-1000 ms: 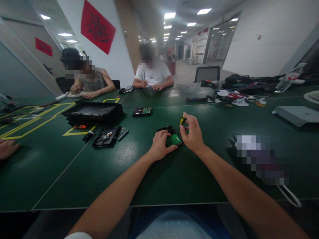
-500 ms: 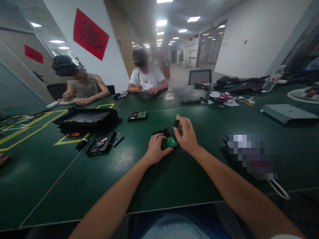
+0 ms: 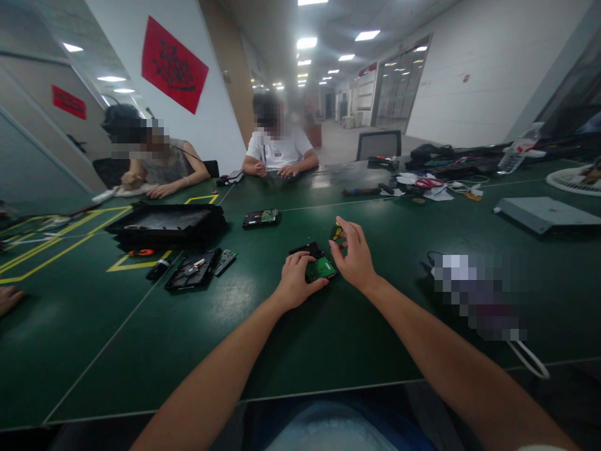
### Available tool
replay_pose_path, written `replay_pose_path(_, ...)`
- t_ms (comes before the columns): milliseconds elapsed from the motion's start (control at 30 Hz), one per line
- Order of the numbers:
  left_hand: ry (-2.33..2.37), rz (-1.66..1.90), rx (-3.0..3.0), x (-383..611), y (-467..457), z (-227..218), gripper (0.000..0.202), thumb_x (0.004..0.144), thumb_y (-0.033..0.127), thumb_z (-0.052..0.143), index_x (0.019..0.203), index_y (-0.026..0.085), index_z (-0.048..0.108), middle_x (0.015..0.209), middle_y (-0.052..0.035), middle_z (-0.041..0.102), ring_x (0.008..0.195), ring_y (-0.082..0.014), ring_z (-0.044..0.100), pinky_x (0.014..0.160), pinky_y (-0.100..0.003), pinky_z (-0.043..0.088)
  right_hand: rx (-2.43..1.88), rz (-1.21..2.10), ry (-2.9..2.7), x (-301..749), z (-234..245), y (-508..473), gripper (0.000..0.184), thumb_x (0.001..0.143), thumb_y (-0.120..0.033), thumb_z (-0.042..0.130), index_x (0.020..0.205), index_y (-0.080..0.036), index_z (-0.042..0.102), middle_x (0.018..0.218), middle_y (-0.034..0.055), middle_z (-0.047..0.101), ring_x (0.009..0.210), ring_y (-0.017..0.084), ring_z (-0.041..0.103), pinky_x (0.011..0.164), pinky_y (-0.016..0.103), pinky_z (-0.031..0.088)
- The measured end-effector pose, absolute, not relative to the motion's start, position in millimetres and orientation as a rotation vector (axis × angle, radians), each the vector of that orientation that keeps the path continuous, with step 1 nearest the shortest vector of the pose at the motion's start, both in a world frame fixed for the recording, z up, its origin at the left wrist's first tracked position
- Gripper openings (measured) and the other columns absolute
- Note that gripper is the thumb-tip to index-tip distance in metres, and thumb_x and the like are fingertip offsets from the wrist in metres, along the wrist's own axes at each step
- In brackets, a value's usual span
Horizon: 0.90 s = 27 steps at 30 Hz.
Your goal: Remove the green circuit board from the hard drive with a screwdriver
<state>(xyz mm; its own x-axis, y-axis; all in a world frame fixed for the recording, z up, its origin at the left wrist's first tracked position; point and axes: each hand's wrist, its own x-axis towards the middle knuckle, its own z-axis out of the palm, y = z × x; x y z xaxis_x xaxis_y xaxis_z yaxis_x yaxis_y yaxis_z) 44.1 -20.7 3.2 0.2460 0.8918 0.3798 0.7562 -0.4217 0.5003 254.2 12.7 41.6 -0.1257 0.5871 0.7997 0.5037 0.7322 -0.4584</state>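
A black hard drive with a green circuit board (image 3: pixel 319 267) lies on the dark green table (image 3: pixel 328 338) in front of me. My left hand (image 3: pixel 295 280) rests on its near left side, fingers curled over the edge and holding it down. My right hand (image 3: pixel 355 255) hovers just right of the drive, fingertips pinched round the yellow-and-black handle of a small screwdriver (image 3: pixel 336 232) held upright over the drive's far corner.
To the left lie an opened drive (image 3: pixel 191 271), a loose board (image 3: pixel 226 259), a black tray (image 3: pixel 165 223) and another drive (image 3: pixel 260 218). Two people sit across the table. Scissors (image 3: pixel 428 183), tools, a grey box (image 3: pixel 539 213) and a bottle (image 3: pixel 516 150) lie at the right.
My hands stay on the drive and the screwdriver. The right hand's fingers have shifted slightly on the handle. The view has swung a little.
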Motion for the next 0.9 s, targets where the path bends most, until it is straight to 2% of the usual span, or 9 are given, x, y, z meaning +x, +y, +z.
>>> replay_pose_path(233, 1.548, 0.926, 2.299, 46, -24, 7, 0.057, 0.082, 0.050, 0.084, 0.128, 0.024, 0.065, 0.144, -0.0134, 0.059, 0.139, -0.0360, 0.050, 0.118, -0.056, 0.043, -0.861, 0.041, -1.708, 260, 45, 14, 0.064, 0.100, -0.026, 0.059, 0.160, -0.030, 0.038, 0.139, 0.0140, 0.053, 0.108, 0.026, 0.064, 0.080, 0.042, 0.069)
replay_pose_path(533, 1.550, 0.906, 2.286, 46, -26, 10, 0.056, 0.083, 0.051, 0.083, 0.129, 0.024, 0.065, 0.145, -0.0132, 0.059, 0.141, -0.0365, 0.049, 0.119, -0.056, 0.042, -0.927, 0.084, -1.723, 264, 45, 16, 0.062, 0.100, -0.027, 0.058, 0.159, -0.029, 0.039, 0.137, 0.0144, 0.053, 0.105, 0.026, 0.065, 0.081, 0.045, 0.069)
replay_pose_path(900, 1.534, 0.914, 2.278, 43, -25, 7, 0.061, 0.083, 0.056, 0.082, 0.131, 0.023, 0.065, 0.145, -0.0145, 0.058, 0.141, -0.0364, 0.049, 0.119, -0.056, 0.042, -0.913, 0.075, -1.704, 265, 44, 17, 0.060, 0.100, -0.026, 0.059, 0.157, -0.027, 0.041, 0.135, 0.0141, 0.054, 0.102, 0.024, 0.065, 0.079, 0.042, 0.068)
